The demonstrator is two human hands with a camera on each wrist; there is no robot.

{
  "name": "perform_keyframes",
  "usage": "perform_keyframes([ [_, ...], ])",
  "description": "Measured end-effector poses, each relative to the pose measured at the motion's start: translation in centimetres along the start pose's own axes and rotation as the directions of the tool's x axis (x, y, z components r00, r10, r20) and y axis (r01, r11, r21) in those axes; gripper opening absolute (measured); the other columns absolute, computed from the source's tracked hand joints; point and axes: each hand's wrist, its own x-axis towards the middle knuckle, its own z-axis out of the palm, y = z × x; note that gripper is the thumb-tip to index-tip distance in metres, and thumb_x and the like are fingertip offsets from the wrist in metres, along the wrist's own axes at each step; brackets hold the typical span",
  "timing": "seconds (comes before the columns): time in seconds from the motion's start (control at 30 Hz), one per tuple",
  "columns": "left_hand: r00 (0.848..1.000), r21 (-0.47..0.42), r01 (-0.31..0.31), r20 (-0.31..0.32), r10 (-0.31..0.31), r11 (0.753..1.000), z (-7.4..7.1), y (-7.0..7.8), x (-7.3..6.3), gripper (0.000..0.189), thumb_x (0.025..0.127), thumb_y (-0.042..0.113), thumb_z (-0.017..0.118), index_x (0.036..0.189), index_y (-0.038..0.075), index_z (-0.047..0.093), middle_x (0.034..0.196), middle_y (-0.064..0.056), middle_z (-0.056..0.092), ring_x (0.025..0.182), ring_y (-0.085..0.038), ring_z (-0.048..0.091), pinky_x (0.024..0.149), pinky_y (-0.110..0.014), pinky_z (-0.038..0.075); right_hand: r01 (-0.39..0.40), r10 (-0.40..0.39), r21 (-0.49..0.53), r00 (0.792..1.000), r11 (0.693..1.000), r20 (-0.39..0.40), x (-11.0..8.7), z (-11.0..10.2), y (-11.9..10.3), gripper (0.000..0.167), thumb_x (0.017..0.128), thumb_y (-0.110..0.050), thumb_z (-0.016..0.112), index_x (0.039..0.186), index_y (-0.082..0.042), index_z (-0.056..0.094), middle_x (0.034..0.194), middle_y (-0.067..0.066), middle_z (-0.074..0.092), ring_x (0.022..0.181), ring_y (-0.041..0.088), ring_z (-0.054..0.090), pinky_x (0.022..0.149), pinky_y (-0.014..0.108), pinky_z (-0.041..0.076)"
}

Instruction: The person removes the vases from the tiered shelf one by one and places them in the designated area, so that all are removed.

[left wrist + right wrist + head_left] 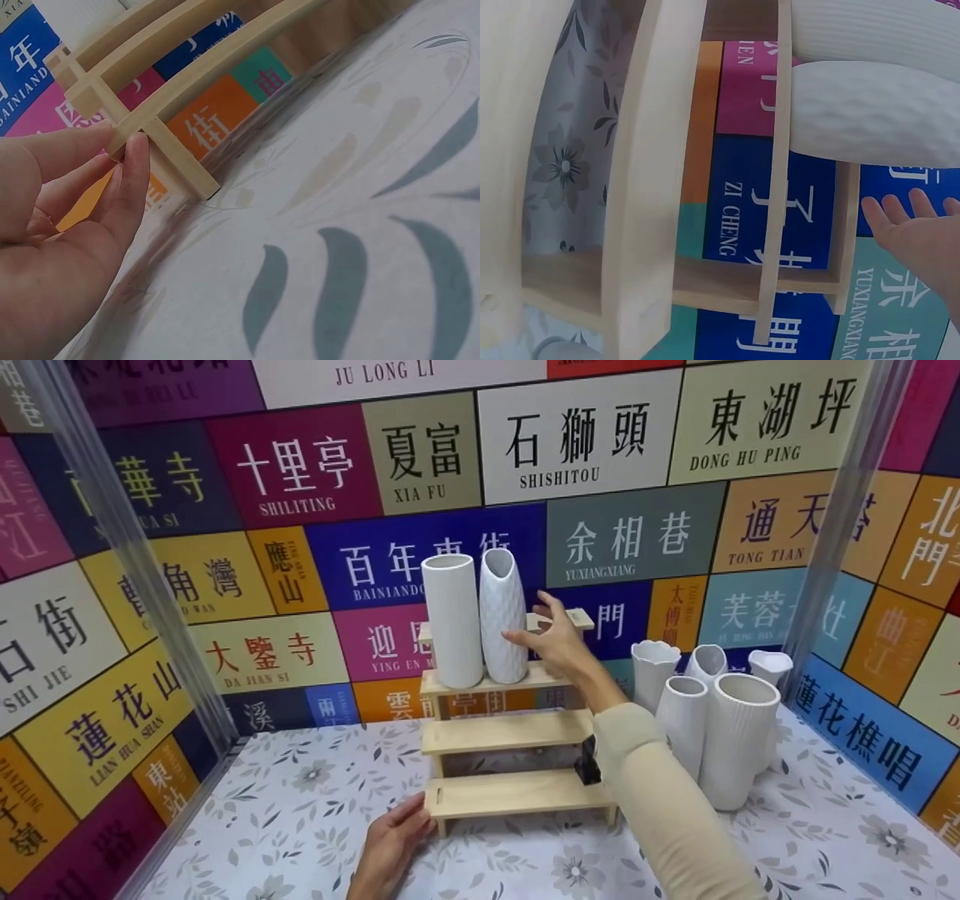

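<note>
A pale wooden stepped shelf (517,797) stands on the table. My left hand (391,840) pinches the left corner of its lowest step; the left wrist view shows the thumb and fingers (135,172) at that corner. Two white vases stand side by side on the tier just below the top: a straight ribbed vase (453,622) at left and a textured vase with a slanted mouth (503,619) at right. Beside the slanted vase is my right hand (559,641), fingers spread and holding nothing. In the right wrist view, the visible fingers (922,204) are apart from the textured vase (877,112).
Several more white vases stand grouped on the table right of the shelf, including a wide ribbed vase (742,742) and a scalloped-rim vase (655,667). A floral cloth (315,787) covers the table. Walls of coloured signs (637,540) rise behind and at both sides.
</note>
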Motion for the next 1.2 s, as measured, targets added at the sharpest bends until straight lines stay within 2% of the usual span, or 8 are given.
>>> perform_keyframes([
  [0.23, 0.999, 0.022, 0.032, -0.023, -0.032, 0.999, 0.0, -0.1, 0.3, 0.057, 0.094, 0.008, 0.067, 0.146, -0.006, 0.045, 0.149, -0.024, 0.05, 0.106, -0.011, 0.066, 0.094, -0.028, 0.06, 0.038, -0.038, 0.009, 0.999, 0.999, 0.032, 0.4, 0.9, 0.1, 0.107, 0.086, -0.026, 0.081, 0.162, -0.02, 0.006, 0.166, 0.019, 0.017, 0.149, 0.043, 0.026, 0.123, 0.053, 0.032],
  [0.37, 0.999, 0.024, 0.04, -0.023, -0.04, 0.999, 0.0, -0.1, 0.4, 0.058, 0.095, 0.007, 0.066, 0.146, -0.006, 0.044, 0.15, -0.025, 0.048, 0.107, -0.012, 0.066, 0.095, -0.029, 0.059, 0.044, -0.045, 0.024, 0.998, 0.999, 0.034, 0.6, 1.6, 0.7, 0.11, 0.085, -0.024, 0.082, 0.161, -0.022, 0.003, 0.165, 0.02, 0.016, 0.149, 0.042, 0.026, 0.122, 0.052, 0.034],
  [0.53, 1.0, 0.012, 0.027, 0.001, -0.027, 1.0, 0.0, -0.2, 0.4, 0.059, 0.094, 0.008, 0.067, 0.146, -0.007, 0.043, 0.15, -0.026, 0.048, 0.107, -0.012, 0.066, 0.096, -0.028, 0.059, 0.074, -0.074, 0.021, 0.997, 0.997, -0.026, 0.8, 2.6, 1.1, 0.111, 0.082, -0.02, 0.084, 0.161, -0.022, 0.005, 0.164, 0.02, 0.019, 0.149, 0.039, 0.029, 0.12, 0.053, 0.037],
  [0.7, 1.0, 0.011, 0.029, -0.005, -0.029, 1.0, -0.1, -0.1, 0.3, 0.06, 0.094, 0.008, 0.068, 0.146, -0.007, 0.044, 0.15, -0.026, 0.048, 0.108, -0.012, 0.066, 0.095, -0.029, 0.059, 0.105, -0.105, 0.002, 0.991, 0.994, -0.087, 1.0, 3.6, 1.4, 0.108, 0.081, -0.015, 0.083, 0.16, -0.021, 0.011, 0.161, 0.02, 0.026, 0.144, 0.039, 0.037, 0.116, 0.054, 0.042],
  [0.93, 1.0, 0.035, -0.023, 0.014, 0.022, 0.999, 0.0, -0.2, 0.3, 0.059, 0.095, 0.008, 0.067, 0.145, -0.01, 0.042, 0.143, -0.026, 0.055, 0.107, -0.011, 0.066, 0.094, -0.027, 0.059, 0.155, -0.161, -0.051, 0.978, 0.987, -0.132, 1.2, 3.7, 1.8, 0.099, 0.084, -0.012, 0.081, 0.159, -0.02, 0.016, 0.16, 0.015, 0.029, 0.142, 0.034, 0.038, 0.115, 0.053, 0.042],
  [1.2, 0.999, 0.036, 0.034, -0.021, -0.034, 0.999, 0.0, 0.0, 0.4, 0.058, 0.094, 0.009, 0.068, 0.146, -0.007, 0.044, 0.146, -0.025, 0.053, 0.108, -0.012, 0.065, 0.095, -0.029, 0.059, 0.173, -0.187, -0.105, 0.971, 0.979, -0.148, 1.2, 3.8, 1.9, 0.101, 0.081, -0.017, 0.084, 0.158, -0.024, 0.019, 0.157, 0.013, 0.033, 0.14, 0.031, 0.038, 0.116, 0.055, 0.041],
])
